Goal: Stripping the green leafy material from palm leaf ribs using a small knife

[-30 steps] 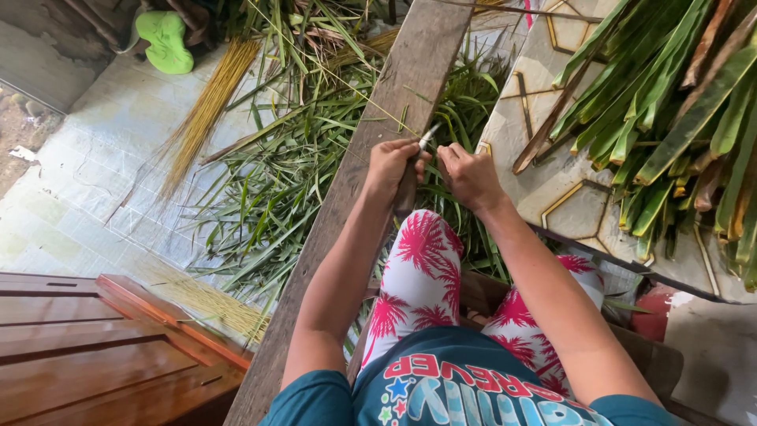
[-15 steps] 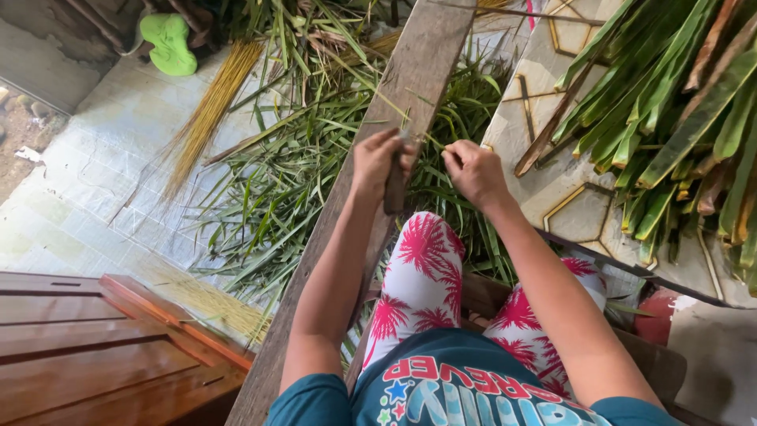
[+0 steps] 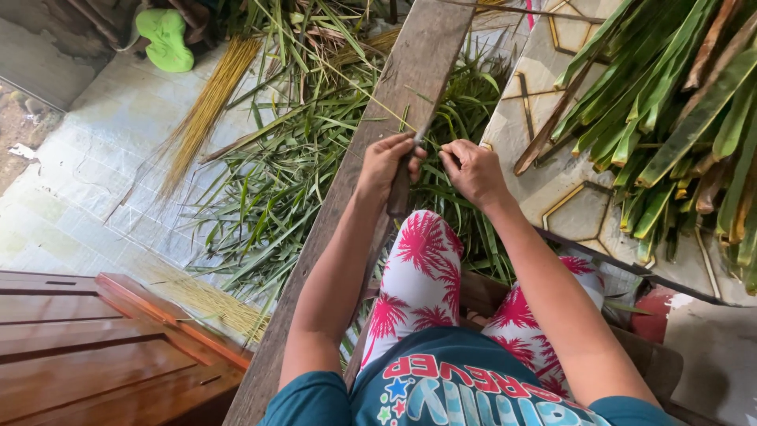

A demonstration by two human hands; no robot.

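My left hand (image 3: 386, 164) grips a knife with a dark handle (image 3: 399, 197), its blade (image 3: 422, 130) pointing away from me along a long wooden plank (image 3: 410, 59). My right hand (image 3: 473, 170) pinches a thin pale leaf rib (image 3: 371, 88) that runs up and left across the plank, close to the blade. Both hands sit just above my knee in red and white patterned trousers (image 3: 422, 260).
Green leaf strips (image 3: 276, 181) lie heaped on the tiled floor left of the plank. A bundle of whole palm fronds (image 3: 678, 110) rests at the right. Tan stripped ribs (image 3: 206, 110) lie at upper left, a wooden bench (image 3: 95, 347) at lower left.
The two hands drew apart half a second ago, the right holding the rib out. Now they are close together again at the knife blade.
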